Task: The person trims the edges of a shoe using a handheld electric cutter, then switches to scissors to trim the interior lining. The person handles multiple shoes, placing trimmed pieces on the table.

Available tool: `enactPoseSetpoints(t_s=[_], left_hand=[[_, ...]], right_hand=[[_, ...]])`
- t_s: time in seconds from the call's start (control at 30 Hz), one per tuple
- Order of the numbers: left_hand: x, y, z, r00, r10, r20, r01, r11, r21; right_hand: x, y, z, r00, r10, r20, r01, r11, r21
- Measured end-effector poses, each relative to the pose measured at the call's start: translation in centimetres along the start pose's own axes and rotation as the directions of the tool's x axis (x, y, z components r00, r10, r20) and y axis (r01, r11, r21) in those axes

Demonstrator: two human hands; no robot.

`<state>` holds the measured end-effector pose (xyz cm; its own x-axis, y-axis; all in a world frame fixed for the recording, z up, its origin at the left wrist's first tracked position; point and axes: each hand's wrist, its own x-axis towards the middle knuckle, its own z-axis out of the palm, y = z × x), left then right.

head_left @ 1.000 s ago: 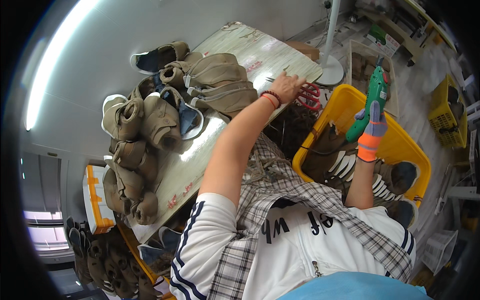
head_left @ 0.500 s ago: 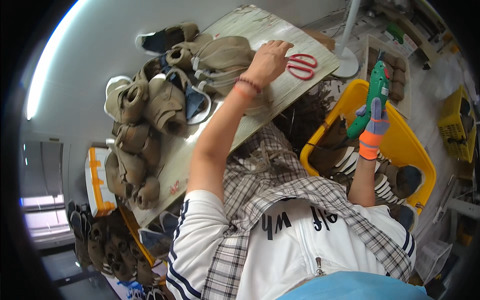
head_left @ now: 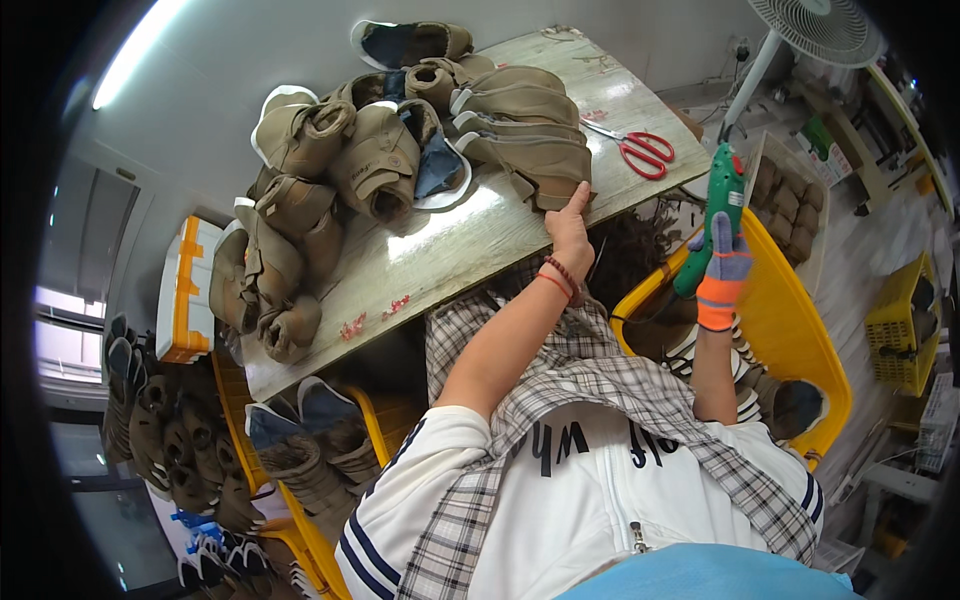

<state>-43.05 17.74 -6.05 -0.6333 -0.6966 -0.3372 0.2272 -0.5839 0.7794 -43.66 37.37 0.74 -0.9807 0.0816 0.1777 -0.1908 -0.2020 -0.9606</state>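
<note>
My left hand (head_left: 571,236) is at the table's near edge, closed on the nearest of a row of brown shoe uppers (head_left: 540,165). Its thumb lies along the upper's end; the other fingers are mostly hidden. My right hand (head_left: 728,262), in a grey and orange glove, grips a green handheld power tool (head_left: 725,185) with a red button, held upright over a yellow crate (head_left: 800,330). Red-handled scissors (head_left: 645,153) lie on the table (head_left: 420,270), to the right of the row. More brown uppers with dark linings (head_left: 380,165) are heaped on the table's left side.
Striped shoe pieces and brown uppers fill the yellow crate. A standing fan (head_left: 820,30) is at the back right, near a bin of brown pieces (head_left: 790,205). Another yellow basket (head_left: 905,320) sits far right. An orange-and-white case (head_left: 185,290) and stacked uppers (head_left: 310,445) are at left.
My left hand has moved from the far side of the row to its near end, over the table edge. The view has shifted; my right hand still holds the green tool.
</note>
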Motion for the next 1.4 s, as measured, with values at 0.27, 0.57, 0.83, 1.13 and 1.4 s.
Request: enactPoseSetpoints(t_s=[0.27,0.57,0.83,1.13,1.4], left_hand=[[-0.2,4.9,-10.2,0.919,0.281,0.275,-0.298,0.955,0.018],[-4.8,18.1,-18.6,0.87,0.229,0.436,-0.199,0.973,-0.113],[-8.4,30.0,-26.0,0.856,0.382,0.349,-0.14,0.82,-0.555],[-11.0,32.6,-30.1,0.911,0.211,0.354,0.052,0.793,-0.606],[-11.2,31.9,-29.3,0.921,0.195,0.336,0.041,0.811,-0.584]], right_hand=[[-2.2,0.4,3.4,0.974,0.076,0.214,-0.066,0.996,-0.055],[-5.2,1.5,8.8,0.853,0.067,0.518,0.019,0.987,-0.159],[-8.5,0.7,11.5,0.691,-0.121,0.713,0.396,0.888,-0.233],[-10.1,-3.1,14.8,0.218,-0.594,0.775,0.905,0.419,0.067],[-10.3,-4.1,14.7,0.142,-0.525,0.839,0.916,0.392,0.09]])
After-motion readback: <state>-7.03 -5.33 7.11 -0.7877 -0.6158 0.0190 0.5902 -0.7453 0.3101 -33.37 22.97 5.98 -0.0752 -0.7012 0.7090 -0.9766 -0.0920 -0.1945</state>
